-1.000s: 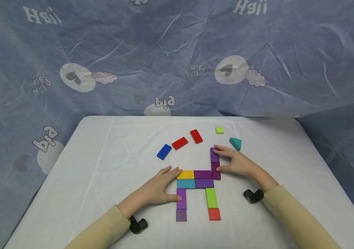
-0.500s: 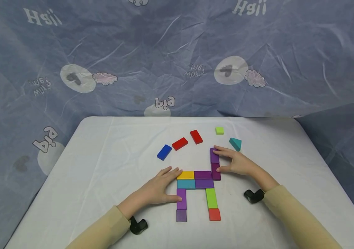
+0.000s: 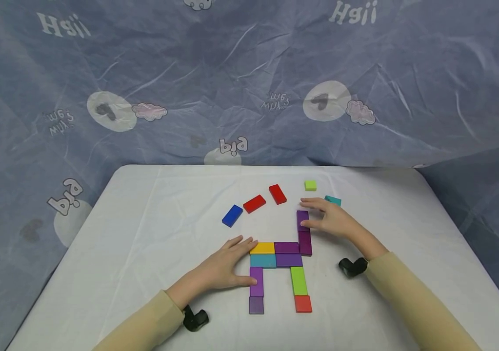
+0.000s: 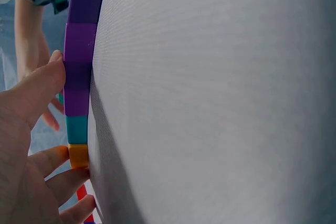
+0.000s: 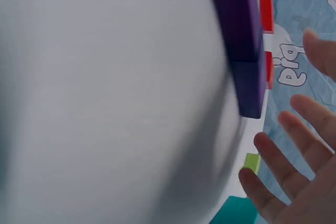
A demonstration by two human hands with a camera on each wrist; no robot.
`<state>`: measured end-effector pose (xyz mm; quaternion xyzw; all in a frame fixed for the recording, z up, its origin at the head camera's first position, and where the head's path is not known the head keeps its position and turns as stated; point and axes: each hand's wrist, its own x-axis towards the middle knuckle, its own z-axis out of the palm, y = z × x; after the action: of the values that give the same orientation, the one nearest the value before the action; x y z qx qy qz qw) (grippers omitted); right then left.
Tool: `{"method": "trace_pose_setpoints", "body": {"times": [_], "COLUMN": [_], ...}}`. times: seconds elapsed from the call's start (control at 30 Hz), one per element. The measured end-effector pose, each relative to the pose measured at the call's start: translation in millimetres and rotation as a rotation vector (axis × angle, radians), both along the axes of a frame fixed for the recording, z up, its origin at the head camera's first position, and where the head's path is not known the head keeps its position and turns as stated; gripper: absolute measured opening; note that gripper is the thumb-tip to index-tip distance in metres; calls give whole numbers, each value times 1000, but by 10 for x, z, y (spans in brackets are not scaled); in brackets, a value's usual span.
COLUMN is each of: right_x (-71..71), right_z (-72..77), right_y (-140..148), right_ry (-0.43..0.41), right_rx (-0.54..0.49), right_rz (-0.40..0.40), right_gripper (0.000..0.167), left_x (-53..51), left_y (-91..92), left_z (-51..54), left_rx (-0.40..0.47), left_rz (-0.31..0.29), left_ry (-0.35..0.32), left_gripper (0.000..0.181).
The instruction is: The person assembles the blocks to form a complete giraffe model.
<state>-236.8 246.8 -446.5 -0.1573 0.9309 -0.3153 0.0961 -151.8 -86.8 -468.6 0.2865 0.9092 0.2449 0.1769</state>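
Note:
Flat coloured blocks form a figure on the table. My left hand rests at its left side, fingertips at the yellow block and thumb on a purple block; the left wrist view shows both contacts. Between these lies a teal block. My right hand hovers by the upright column, made of a purple block above a dark magenta block. In the right wrist view its fingers are spread, apart from the column, holding nothing. A green block and a red block make the right leg.
Behind the figure lie a blue block, two red blocks and a small lime block. The teal triangular block is partly hidden behind my right hand. A patterned cloth hangs beyond the white table.
My right hand has let go of the upright column and risen a little, away from the dark magenta block and over part of the teal triangle. My left hand stays put.

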Motion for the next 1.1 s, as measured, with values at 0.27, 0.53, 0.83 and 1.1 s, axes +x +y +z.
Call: {"method": "trace_pose_setpoints", "body": {"times": [0.27, 0.53, 0.83, 1.1], "right_x": [-344, -569, -675, -670], "right_z": [189, 208, 43, 10], "right_y": [-327, -694, -907, -935], "right_ry": [38, -18, -125, -128], "right_rx": [18, 74, 166, 173], "right_rz": [-31, -127, -338, -376], "right_gripper": [53, 56, 58, 43], "left_x": [-11, -9, -3, -2], "left_y": [-10, 3, 11, 13], "left_z": [14, -8, -24, -4], "left_rx": [0, -14, -21, -19], "left_rz": [3, 4, 10, 9], "left_ry": [-6, -12, -1, 3], "left_gripper": [91, 92, 92, 92]}}
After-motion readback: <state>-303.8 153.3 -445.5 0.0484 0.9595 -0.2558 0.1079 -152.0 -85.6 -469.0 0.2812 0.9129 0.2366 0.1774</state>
